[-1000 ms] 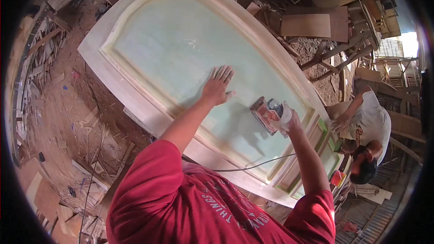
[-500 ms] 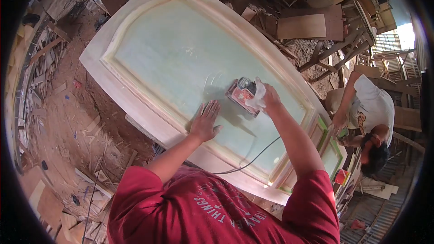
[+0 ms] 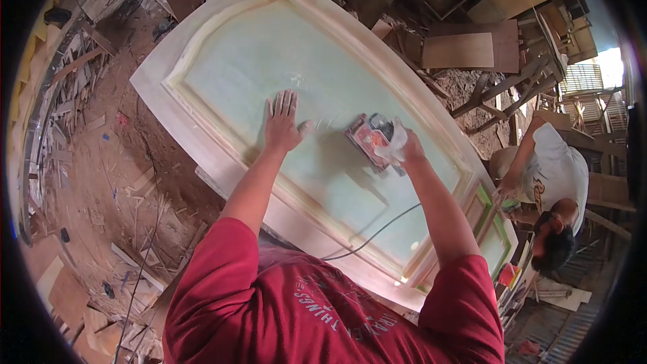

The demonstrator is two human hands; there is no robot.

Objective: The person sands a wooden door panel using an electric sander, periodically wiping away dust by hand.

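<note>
While scraps [image 3: 66, 106] flank green panelling [image 3: 236, 61], left fingers [image 3: 280, 108] spread, right fingers [image 3: 398, 137] grip a sander [image 3: 368, 137].

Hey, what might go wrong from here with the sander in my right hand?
Your left hand is spread close to the sander, which might nip it in a slip. The cord crosses the panel on your side and might snag. The raised trim around the panel might get gouged if the sander strays.
</note>
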